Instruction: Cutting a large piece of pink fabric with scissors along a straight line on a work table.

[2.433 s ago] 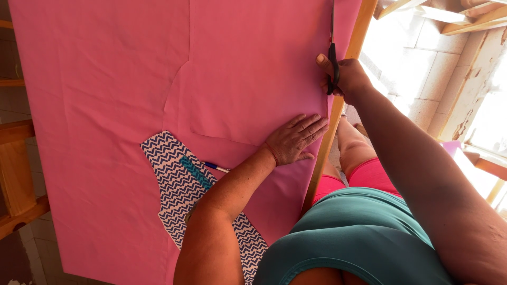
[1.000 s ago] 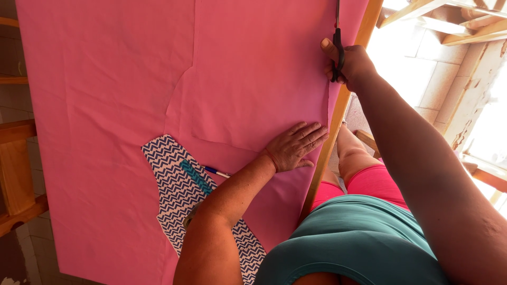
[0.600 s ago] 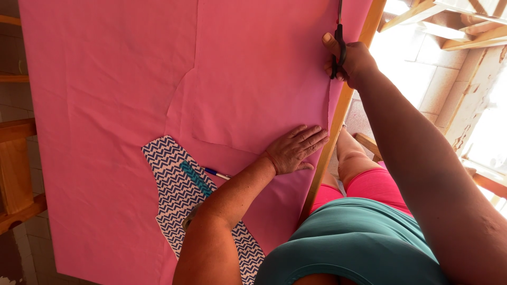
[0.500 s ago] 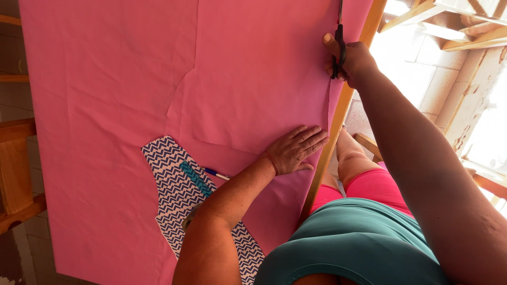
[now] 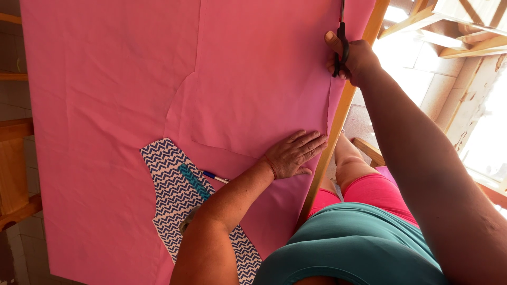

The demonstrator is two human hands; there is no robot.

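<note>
Right hand (image 5: 355, 57) at upper right of frame, fingers closed through the handles of black scissors (image 5: 342, 39), blades pointing up and running off the top edge. Cutting along the pink fabric (image 5: 132, 79) close to the wooden table edge (image 5: 338, 124); slit visible below the scissors, running down the right side of the cloth. Left hand (image 5: 293, 154) at centre frame, open and flat, palm down on the fabric, gripping nothing; probably there to keep the cloth from sliding while cut. Scissors well apart from left hand, up and to the right. Chevron-print pattern piece (image 5: 182, 203) lower left of centre, flat on the fabric, partly under the left forearm. Blue pen (image 5: 215, 177) just beside it, near the left wrist.
</note>
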